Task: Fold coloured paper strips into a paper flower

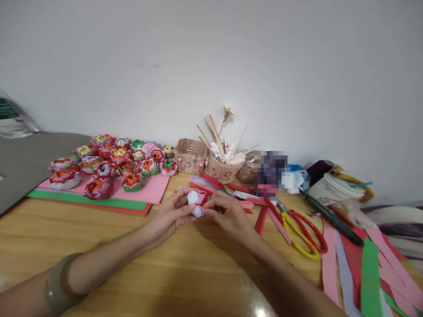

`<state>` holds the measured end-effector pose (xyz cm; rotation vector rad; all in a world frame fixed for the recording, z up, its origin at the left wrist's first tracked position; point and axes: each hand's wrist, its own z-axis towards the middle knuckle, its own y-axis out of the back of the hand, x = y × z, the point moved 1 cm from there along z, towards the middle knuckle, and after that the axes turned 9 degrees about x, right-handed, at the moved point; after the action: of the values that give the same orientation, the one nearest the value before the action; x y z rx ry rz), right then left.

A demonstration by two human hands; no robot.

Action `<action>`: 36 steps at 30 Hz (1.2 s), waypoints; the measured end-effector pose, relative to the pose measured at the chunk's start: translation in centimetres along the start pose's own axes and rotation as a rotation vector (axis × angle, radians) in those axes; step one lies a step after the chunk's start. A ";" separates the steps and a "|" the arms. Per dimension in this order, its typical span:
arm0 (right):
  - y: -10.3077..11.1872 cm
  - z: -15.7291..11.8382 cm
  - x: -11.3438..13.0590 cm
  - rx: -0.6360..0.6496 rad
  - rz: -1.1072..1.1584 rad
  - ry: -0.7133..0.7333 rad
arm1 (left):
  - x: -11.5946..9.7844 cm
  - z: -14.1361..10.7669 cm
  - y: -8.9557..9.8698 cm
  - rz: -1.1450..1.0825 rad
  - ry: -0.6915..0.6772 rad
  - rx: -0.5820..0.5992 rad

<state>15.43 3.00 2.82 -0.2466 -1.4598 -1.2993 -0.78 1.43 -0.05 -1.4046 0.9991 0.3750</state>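
Near the middle of the wooden table (132, 273), my left hand (173, 215) holds a small paper flower (197, 203) with pale lavender-white and red petals, thumb in front and fingers behind. My right hand (228, 215) pinches the flower's right side between thumb and index finger. Both hands are slightly above the table and close together. Just behind and to the right of them lie red, pink and lilac paper strips (261, 220).
Several finished paper flowers (125, 167) sit on coloured sheets (158, 187) at the left. Decorated baskets (190, 160) stand by the wall, one with sticks. Scissors (302, 233), a dark green cutter-like tool (333, 220), a white tub (333, 189) and cut strips (370, 273) lie right.
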 end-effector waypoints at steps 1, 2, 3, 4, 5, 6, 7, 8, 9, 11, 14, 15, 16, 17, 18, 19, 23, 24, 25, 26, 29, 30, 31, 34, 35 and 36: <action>0.0 0.0 0.0 0.000 -0.018 -0.001 | 0.0 0.0 0.0 0.001 -0.004 0.002; 0.0 0.0 0.0 0.000 -0.038 -0.005 | 0.0 0.1 0.1 0.001 -0.008 0.006; 0.0 0.0 -0.1 -0.001 -0.056 -0.010 | 0.1 0.1 0.2 0.001 -0.009 0.009; 0.0 0.0 -0.1 -0.005 -0.068 -0.016 | 0.1 0.1 0.2 0.000 -0.009 0.011; 0.0 -0.1 -0.1 -0.009 -0.075 -0.024 | 0.1 0.1 0.2 -0.002 -0.009 0.012; -0.1 -0.1 -0.1 -0.017 -0.076 -0.029 | 0.2 0.1 0.3 -0.004 -0.009 0.011; -0.1 -0.1 -0.1 -0.027 -0.075 -0.035 | 0.2 0.1 0.3 -0.007 -0.009 0.010; -0.2 -0.1 -0.1 -0.035 -0.074 -0.039 | 0.2 0.1 0.3 -0.009 -0.010 0.009; -0.3 -0.1 -0.1 -0.043 -0.074 -0.042 | 0.2 0.1 0.2 -0.009 -0.011 0.008; -0.4 -0.1 -0.1 -0.053 -0.073 -0.050 | 0.2 0.0 0.1 -0.008 -0.008 0.006; -0.6 -0.1 -0.2 -0.058 -0.061 -0.055 | 0.2 0.0 0.1 -0.008 -0.005 0.011; -0.5 0.0 -0.2 -0.055 -0.056 -0.043 | 0.2 0.0 0.1 -0.011 -0.007 0.013; -0.5 0.0 -0.2 -0.049 -0.053 -0.026 | 0.2 0.0 0.1 -0.015 -0.010 0.013; -0.5 0.0 -0.2 -0.043 -0.053 -0.008 | 0.2 0.1 0.1 -0.019 -0.014 0.012; -0.4 0.0 -0.2 -0.039 -0.057 0.007 | 0.1 0.1 0.2 -0.021 -0.017 0.010; -0.3 0.0 -0.2 -0.041 -0.064 0.016 | 0.1 0.1 0.2 -0.023 -0.020 0.009; -0.4 0.0 -0.2 -0.086 -0.126 0.000 | 0.1 0.1 0.0 -0.023 -0.038 -0.006; -0.6 -0.1 -0.2 -0.104 -0.147 -0.006 | 0.2 0.1 -0.1 -0.027 -0.037 -0.016; -0.7 -0.1 -0.2 -0.122 -0.169 -0.011 | 0.2 0.0 -0.1 -0.033 -0.031 -0.025; -0.9 -0.2 -0.2 -0.142 -0.195 -0.010 | 0.2 0.0 -0.2 -0.040 -0.024 -0.032; -1.5 -0.5 -0.2 -0.209 -0.295 0.038 | 0.3 0.0 -0.2 -0.072 -0.023 -0.036; -1.6 -0.6 -0.1 -0.236 -0.329 0.062 | 0.3 0.0 -0.1 -0.083 -0.029 -0.034; -1.7 -0.7 -0.1 -0.267 -0.357 0.084 | 0.3 0.1 -0.1 -0.093 -0.033 -0.031; -1.7 -0.8 0.1 -0.342 -0.397 0.135 | 0.2 0.1 0.1 -0.116 -0.048 -0.005; -1.7 -0.9 0.2 -0.353 -0.402 0.147 | 0.2 0.1 0.2 -0.125 -0.052 0.005; -1.7 -0.9 0.2 -0.353 -0.410 0.158 | 0.2 0.2 0.2 -0.136 -0.054 0.011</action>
<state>14.62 1.54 1.84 -0.0711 -1.1759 -1.8676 -0.79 1.57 -0.32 -1.4367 0.8558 0.3047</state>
